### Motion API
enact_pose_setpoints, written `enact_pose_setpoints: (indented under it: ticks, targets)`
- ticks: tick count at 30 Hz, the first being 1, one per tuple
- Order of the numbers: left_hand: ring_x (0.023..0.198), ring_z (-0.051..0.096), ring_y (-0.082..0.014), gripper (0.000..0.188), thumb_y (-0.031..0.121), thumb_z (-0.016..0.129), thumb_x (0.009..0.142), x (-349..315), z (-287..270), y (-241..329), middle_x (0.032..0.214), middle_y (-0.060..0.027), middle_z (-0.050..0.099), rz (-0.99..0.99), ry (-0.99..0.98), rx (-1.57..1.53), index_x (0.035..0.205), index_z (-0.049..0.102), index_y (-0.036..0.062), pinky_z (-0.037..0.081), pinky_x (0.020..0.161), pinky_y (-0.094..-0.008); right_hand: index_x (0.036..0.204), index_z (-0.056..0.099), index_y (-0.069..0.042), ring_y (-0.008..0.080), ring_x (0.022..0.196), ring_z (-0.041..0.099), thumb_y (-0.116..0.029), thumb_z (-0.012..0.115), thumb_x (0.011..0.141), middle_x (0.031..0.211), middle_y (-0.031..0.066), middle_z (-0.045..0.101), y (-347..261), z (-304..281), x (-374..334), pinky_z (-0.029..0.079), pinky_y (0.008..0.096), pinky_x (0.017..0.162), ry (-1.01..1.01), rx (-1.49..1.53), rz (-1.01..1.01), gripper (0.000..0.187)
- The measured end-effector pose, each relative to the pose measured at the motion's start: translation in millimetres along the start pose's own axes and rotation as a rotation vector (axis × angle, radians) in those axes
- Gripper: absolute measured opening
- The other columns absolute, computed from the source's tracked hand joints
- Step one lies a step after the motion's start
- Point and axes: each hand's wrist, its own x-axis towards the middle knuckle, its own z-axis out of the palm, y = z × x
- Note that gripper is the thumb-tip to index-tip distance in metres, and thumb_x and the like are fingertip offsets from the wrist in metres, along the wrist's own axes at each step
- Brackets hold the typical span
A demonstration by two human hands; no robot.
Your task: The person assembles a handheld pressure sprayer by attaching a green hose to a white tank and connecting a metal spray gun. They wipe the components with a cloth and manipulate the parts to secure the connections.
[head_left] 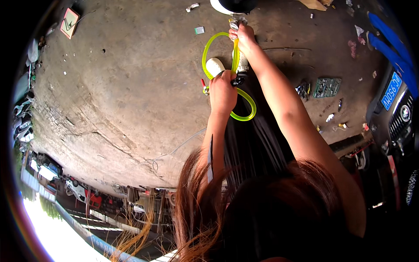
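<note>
A clear yellow-green hose [250, 114] hangs in loops between my hands. My left hand [222, 92] is closed around its lower part, next to a black fitting [238, 79]. Beside its knuckles a small valve with a red handle [203, 83] sticks out on the left. Farther out, my right hand [244, 36] is closed on the hose at a silver metal fitting [235, 24]. That fitting lies just below a white and black rounded object [222, 6], cut off by the top edge. My fingers partly hide both gripped spots.
My white shoe [215, 67] stands on the stained concrete floor [131, 87]. To the right lie a green circuit board [327, 87] and a dark cable bundle [303, 90]. A dark car [395, 113] and blue bars [393, 41] stand at the right. A framed panel [70, 23] lies far left.
</note>
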Motion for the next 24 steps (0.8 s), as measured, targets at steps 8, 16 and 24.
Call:
enact_pose_setpoints:
  ticks: [8, 16, 24]
  targets:
    - [0.081, 0.058, -0.0306, 0.022, -0.003, 0.059, 0.066, -0.2, 6.7, -1.9, 0.079, -0.0098, 0.063, 0.009, 0.019, -0.020, 0.085, 0.058, 0.0066, 0.042, 0.078, -0.0415, 0.095, 0.054, 0.001, 0.0092, 0.052, 0.039, -0.018, 0.041, 0.098, 0.068, 0.0024, 0.047, -3.4, -5.5, -60.1, 0.034, 0.0250, 0.047, 0.015, 0.026, 0.102, 0.024]
    - [0.079, 0.058, -0.0297, 0.020, -0.003, 0.060, 0.066, -10.6, 5.7, 0.4, 0.075, -0.0094, 0.062, 0.035, 0.026, 0.061, 0.083, 0.056, 0.0076, 0.041, 0.077, -0.0404, 0.102, 0.057, 0.006, 0.0217, 0.073, 0.065, -0.023, 0.063, 0.085, 0.092, 0.0149, 0.065, 16.6, -80.3, -16.5, 0.049, 0.0366, 0.064, 0.626, -0.999, -0.228, 0.033]
    - [0.079, 0.056, -0.0331, 0.012, 0.000, 0.058, 0.073, -13.1, 10.9, 0.2, 0.073, -0.0129, 0.059, 0.023, 0.010, -0.003, 0.084, 0.057, 0.0061, 0.040, 0.076, -0.0424, 0.110, 0.052, -0.004, 0.0257, 0.094, 0.058, -0.045, 0.043, 0.096, 0.102, 0.0110, 0.059, 6.4, -23.7, 29.5, 0.047, 0.0465, 0.088, 0.107, 0.182, 0.154, 0.044]
